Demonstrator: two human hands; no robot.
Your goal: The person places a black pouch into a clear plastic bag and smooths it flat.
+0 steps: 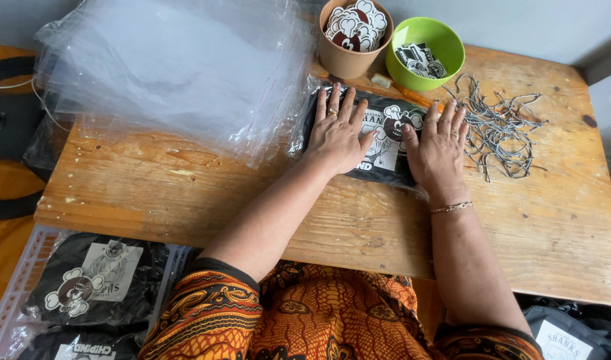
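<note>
Both hands flat, palms down, fingers spread wide, gripping nothing — pressing on a bagged black T-shirt (385,150) folded into a rectangle and sealed in glossy clear plastic. It lies at the far middle of the tabletop (185,193), white print with a cartoon figure showing between the hands. Left hand (337,133) covers the shirt's left half, ring on one finger; right hand (439,150) covers the right half, thin gold bracelet (452,207) at the wrist.

Tabletop: worn bare planks, scratched, pale paint flecks, grain running side to side.

Far left, a loose heap of clear plastic bags (179,67) — crinkled, translucent, its edge touching the shirt's bag. Behind the shirt, a tan paper cup (345,60) full of round printed stickers, and just beside it a lime-green bowl (445,50) holding printed cards. Right of the hands, a tangle of thin grey-white strings (502,123).

Below the near edge at left, a pale plastic crate (19,287) with more bagged black shirts (95,280). Orange floor, grey wall beyond. Orange patterned dress (319,313) in the foreground.
</note>
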